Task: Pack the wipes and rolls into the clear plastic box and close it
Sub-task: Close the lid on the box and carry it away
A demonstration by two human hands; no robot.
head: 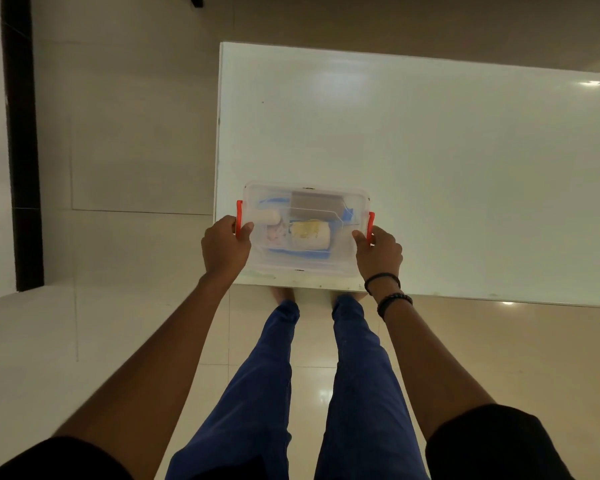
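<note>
Left hand (226, 249): grips the left end of the clear plastic box (347, 211), thumb on the lid beside a red latch (239, 216). Clear plastic box: lid on, resting at the near left corner of the white surface (430, 150). Contents seen through the lid: white roll (269, 216) at left, grey-brown wipes pack (316, 202) at the far side, yellow-printed roll (310, 233) at centre. Right hand (378, 254): grips the right end at the second red latch (371, 226); dark bracelets (383, 282) on the wrist.
</note>
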